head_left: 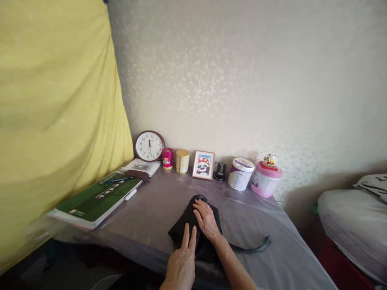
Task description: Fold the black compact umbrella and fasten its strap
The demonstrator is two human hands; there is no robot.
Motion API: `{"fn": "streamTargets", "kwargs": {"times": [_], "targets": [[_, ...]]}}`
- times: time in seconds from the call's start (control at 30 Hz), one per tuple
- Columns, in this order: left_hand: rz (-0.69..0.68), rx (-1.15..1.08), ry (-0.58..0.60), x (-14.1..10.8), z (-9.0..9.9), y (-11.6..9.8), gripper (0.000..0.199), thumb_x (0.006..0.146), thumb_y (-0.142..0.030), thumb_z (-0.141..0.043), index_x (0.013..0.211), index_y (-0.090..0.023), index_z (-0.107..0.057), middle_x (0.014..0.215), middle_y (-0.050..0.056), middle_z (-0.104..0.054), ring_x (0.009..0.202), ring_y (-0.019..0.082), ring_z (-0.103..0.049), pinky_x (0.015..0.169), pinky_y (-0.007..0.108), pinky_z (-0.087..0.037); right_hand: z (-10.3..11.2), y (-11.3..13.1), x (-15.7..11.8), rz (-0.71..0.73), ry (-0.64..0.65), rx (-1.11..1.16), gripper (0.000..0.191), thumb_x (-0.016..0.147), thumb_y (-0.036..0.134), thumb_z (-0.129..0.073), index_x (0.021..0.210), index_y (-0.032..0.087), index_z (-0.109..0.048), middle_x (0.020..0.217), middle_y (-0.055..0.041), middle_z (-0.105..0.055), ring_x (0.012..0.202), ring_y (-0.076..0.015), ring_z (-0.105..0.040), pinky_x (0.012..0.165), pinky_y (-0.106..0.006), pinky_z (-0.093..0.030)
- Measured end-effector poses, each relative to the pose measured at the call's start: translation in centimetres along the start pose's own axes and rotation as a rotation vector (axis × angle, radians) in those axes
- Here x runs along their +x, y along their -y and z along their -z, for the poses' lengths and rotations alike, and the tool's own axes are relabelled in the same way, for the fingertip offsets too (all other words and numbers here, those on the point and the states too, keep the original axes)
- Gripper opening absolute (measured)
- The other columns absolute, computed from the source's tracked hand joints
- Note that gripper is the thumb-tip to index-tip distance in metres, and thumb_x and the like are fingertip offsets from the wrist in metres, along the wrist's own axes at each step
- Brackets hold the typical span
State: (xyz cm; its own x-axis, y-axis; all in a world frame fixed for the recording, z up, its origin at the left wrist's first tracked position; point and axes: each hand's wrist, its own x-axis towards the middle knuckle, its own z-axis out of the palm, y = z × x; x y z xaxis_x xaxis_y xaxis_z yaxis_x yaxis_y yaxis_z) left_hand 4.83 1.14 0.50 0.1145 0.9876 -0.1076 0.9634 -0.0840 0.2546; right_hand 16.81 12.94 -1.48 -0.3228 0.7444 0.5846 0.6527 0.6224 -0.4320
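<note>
A large sheet of yellow, softly creased cloth (57, 100) is hung at the left. The worktop (256, 229) is covered with a glossy grey-purple sheet. On its left, a large flat green book with white lettering (105, 197) is laid, well apart from the work.

Black cloth item, soft and dull-surfaced (189, 214): located at the near edge of the worktop, centre, under both hands. Progress, as judged: the main body is gathered into a compact, roughly angular shape with its left corner spread out; the near part is hidden by the arms, so its finish cannot be told.

Right hand (207, 221): laid palm down on the cloth, fingers extended and close together; no grip seen. Left hand (181, 264): two digits extended and slightly parted at the cloth, the others out of sight; nothing is seen held between them.

Narrow dark grey strap (252, 250): left loose, trailed to the right; its join is hidden by the right forearm. Judged outstanding: the strap is not yet brought in against the body.
</note>
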Motion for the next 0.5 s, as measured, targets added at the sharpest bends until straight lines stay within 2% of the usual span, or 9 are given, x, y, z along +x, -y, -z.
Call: {"fn": "streamTargets", "kwargs": {"times": [0.17, 0.3, 0.4, 0.5], "targets": [[-0.010, 0.002, -0.014, 0.4, -0.9, 0.3, 0.074, 0.076, -0.004, -0.034, 0.137, -0.031, -0.002, 0.146, 0.009, 0.002, 0.074, 0.013, -0.063, 0.061, 0.022, -0.047, -1.3, -3.0, 3.0, -0.031, 0.060, -0.024, 0.034, 0.089, 0.026, -0.034, 0.109, 0.018, -0.059, 0.120, -0.0072, -0.057, 0.120, -0.0178, -0.042, 0.101, -0.039, -0.032], [0.016, 0.021, -0.028, 0.5, -1.5, 0.2, 0.076, 0.075, -0.004, -0.037, 0.137, -0.031, -0.002, 0.146, 0.013, 0.000, 0.073, 0.015, -0.064, 0.061, 0.025, -0.048, -1.5, -4.4, 4.8, -0.188, 0.078, -0.053, 0.033, 0.088, 0.028, -0.035, 0.107, 0.019, -0.060, 0.115, -0.0055, -0.061, 0.109, -0.0150, -0.052, 0.097, -0.032, -0.036], [0.035, 0.022, -0.027, 0.6, -1.6, -0.1, 0.080, 0.072, 0.000, -0.036, 0.137, -0.030, -0.001, 0.145, 0.016, 0.000, 0.073, 0.016, -0.064, 0.062, 0.027, -0.049, -1.0, -4.7, 4.7, -0.312, -0.004, -0.110, 0.033, 0.087, 0.028, -0.034, 0.106, 0.015, -0.058, 0.113, -0.0105, -0.060, 0.108, -0.0193, -0.053, 0.096, -0.038, -0.035], [0.038, 0.016, -0.011, 0.5, -1.0, -0.5, 0.086, 0.066, 0.006, -0.036, 0.137, -0.027, 0.000, 0.144, 0.019, -0.002, 0.075, 0.017, -0.064, 0.064, 0.027, -0.050, -0.2, -4.2, 3.0, -0.389, -0.083, -0.147, 0.036, 0.087, 0.027, -0.030, 0.107, 0.011, -0.055, 0.110, -0.0144, -0.060, 0.107, -0.0218, -0.052, 0.095, -0.040, -0.035]]}}
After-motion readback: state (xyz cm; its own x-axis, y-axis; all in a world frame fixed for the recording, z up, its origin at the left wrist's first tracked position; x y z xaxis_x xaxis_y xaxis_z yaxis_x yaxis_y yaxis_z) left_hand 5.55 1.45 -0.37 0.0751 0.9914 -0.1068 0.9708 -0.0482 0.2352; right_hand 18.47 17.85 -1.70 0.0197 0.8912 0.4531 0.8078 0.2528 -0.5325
